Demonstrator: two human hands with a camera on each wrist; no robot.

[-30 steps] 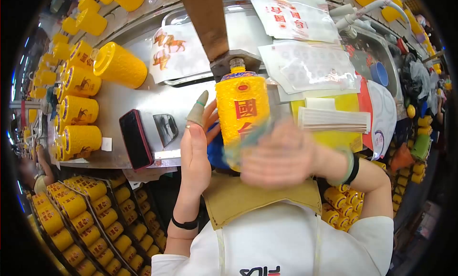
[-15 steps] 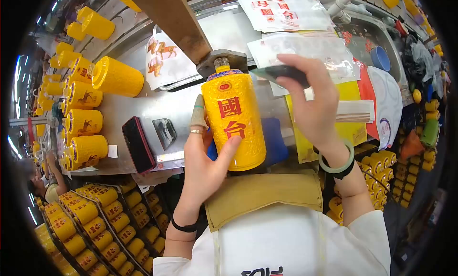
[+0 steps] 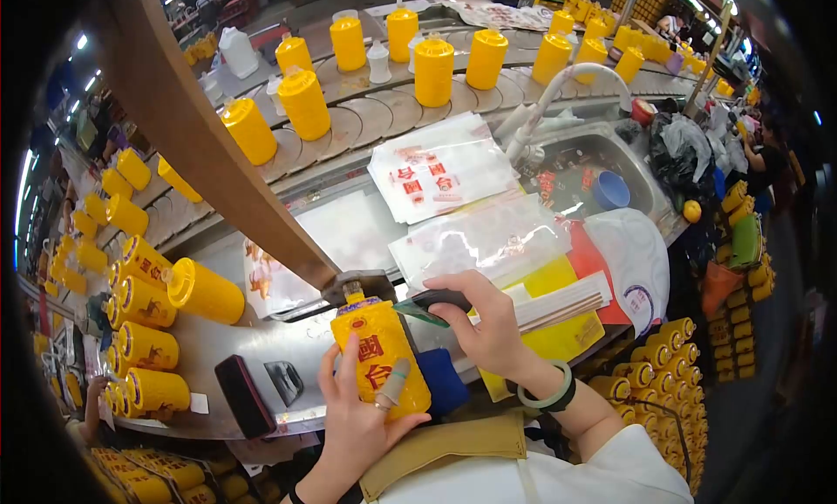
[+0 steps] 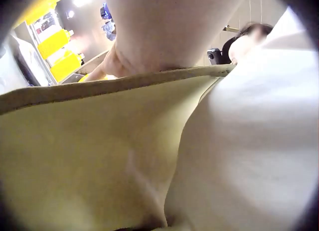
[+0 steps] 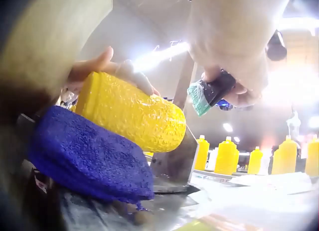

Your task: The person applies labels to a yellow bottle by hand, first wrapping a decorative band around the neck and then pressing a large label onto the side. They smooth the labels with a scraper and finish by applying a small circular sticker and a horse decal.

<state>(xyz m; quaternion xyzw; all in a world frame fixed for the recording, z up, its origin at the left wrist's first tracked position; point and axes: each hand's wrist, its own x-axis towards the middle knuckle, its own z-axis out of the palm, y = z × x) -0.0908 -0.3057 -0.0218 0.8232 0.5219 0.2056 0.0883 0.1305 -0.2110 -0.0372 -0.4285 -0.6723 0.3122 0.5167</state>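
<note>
A yellow textured bottle (image 3: 384, 325) with red characters lies tilted, its clear neck at a dark metal bracket (image 3: 359, 286) on a wooden post. My left hand (image 3: 359, 421) holds its lower body, fingers spread over the printed face and thumb near the base; one finger wears a pale finger cot (image 3: 395, 384). Just right of the bottle's neck, my right hand (image 3: 493, 334) grips a scraper (image 3: 443, 300) with a black handle and greenish blade. In the right wrist view the scraper (image 5: 215, 90) is apart from the bottle (image 5: 132, 111). The left wrist view shows mostly apron and forearm.
A blue sponge-like block (image 3: 443, 382) sits beside the bottle. Printed sheets (image 3: 440, 168) and plastic film (image 3: 479, 242) lie behind. At left are a phone (image 3: 242, 398) and several yellow bottles (image 3: 148, 347). A sink (image 3: 571, 168) stands right; a conveyor (image 3: 366, 94) runs beyond.
The right hand's blurred motion over the bottle ended, and it moved up beside the neck with the scraper. The left hand went from the bottle's side to across its face. The head view shifted.
</note>
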